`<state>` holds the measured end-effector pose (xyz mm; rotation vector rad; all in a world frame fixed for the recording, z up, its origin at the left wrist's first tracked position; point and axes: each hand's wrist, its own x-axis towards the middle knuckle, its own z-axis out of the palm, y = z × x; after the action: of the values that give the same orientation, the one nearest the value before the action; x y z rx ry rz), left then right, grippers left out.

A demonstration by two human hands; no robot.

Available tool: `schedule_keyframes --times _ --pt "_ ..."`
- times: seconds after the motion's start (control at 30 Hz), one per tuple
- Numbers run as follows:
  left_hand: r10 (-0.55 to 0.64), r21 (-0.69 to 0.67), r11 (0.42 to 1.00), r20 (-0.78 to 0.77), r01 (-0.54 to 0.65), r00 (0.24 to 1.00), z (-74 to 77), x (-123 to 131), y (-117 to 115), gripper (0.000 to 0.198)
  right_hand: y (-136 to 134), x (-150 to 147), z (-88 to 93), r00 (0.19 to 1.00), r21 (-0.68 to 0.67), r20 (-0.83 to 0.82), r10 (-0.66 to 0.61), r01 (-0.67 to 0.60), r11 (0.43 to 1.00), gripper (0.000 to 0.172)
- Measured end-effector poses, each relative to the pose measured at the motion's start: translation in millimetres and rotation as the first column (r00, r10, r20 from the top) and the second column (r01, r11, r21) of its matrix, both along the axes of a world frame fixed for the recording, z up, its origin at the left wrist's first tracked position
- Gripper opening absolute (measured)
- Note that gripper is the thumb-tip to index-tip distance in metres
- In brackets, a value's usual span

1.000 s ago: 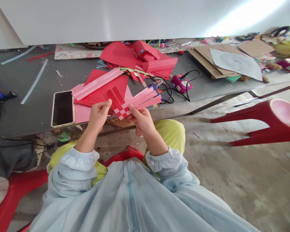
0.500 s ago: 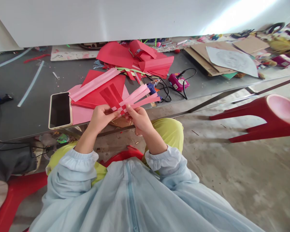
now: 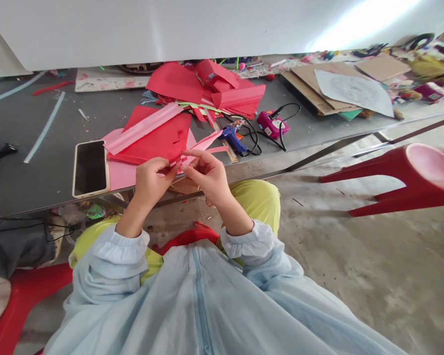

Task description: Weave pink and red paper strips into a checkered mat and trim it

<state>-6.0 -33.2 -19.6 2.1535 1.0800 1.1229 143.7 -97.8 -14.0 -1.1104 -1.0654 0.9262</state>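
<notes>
A small weave of red and pink paper strips (image 3: 205,141) is held up at the table's front edge, its pink ends pointing right. My left hand (image 3: 151,178) pinches its left side between thumb and fingers. On the right side, my right hand (image 3: 207,176) grips it with thumb and index finger near the woven part, which the fingers partly hide. Behind the hands lie red paper sheets (image 3: 155,135) with a folded pink strip (image 3: 144,129) across them.
A phone (image 3: 91,168) lies left of the paper. Right of it are a blue glue gun (image 3: 234,140) and a magenta box (image 3: 273,124) with a black cable. Cardboard sheets (image 3: 305,91) are farther right. A red stool (image 3: 395,172) stands on the floor.
The woven strips have tilted, so their face shows less and the blue glue gun shows more. My right index finger has stretched over towards the left fingertips.
</notes>
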Motion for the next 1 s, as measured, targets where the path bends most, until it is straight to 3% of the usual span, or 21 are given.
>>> schedule_keyframes --times 0.23,0.5,0.57,0.63,0.7,0.73,0.8,0.93,1.0 --pt "-0.029 -0.037 0.999 0.021 0.03 0.999 3.2 2.1 -1.5 0.014 2.8 0.3 -6.0 1.0 0.02 0.018 -0.001 0.0 1.0 0.027" --pt "0.031 -0.163 0.986 0.031 -0.026 0.999 6.6 1.2 1.0 0.031 -4.0 9.9 -5.6 0.981 -0.022 0.188 -0.048 0.053 0.998 0.033" --pt "0.059 -0.203 0.978 0.052 -0.047 0.997 4.8 0.5 3.4 0.032 -5.6 18.8 -5.7 0.923 -0.071 0.383 0.031 -0.004 0.997 0.031" --pt "0.071 -0.275 0.961 0.139 -0.03 0.988 1.6 0.5 7.1 0.027 -7.2 30.4 -3.2 0.757 -0.151 0.601 0.255 -0.206 0.967 0.028" --pt "0.107 -0.392 0.92 0.284 0.013 0.953 -1.9 1.7 11.8 0.022 -9.6 43.3 2.6 0.543 -0.239 0.687 0.483 -0.459 0.856 0.026" --pt "0.131 -0.428 0.903 0.34 0.03 0.931 -3.2 2.6 14.2 0.022 -11.0 49.8 6.4 0.494 -0.27 0.675 0.548 -0.525 0.807 0.03" --pt "0.163 -0.466 0.883 0.409 0.052 0.898 -4.7 4.7 18.9 0.022 -14.2 62.7 14.6 0.542 -0.311 0.615 0.573 -0.501 0.808 0.035" --pt "0.19 -0.474 0.879 0.458 0.058 0.868 -3.1 5.9 26.1 0.019 -18.5 89.0 27.5 0.366 -0.442 0.675 0.641 -0.496 0.748 0.02" --pt "0.208 -0.471 0.881 0.471 0.045 0.857 -1.9 4.2 29.2 0.017 -19.1 100.3 31.0 0.492 -0.406 0.656 0.572 -0.409 0.817 0.028"
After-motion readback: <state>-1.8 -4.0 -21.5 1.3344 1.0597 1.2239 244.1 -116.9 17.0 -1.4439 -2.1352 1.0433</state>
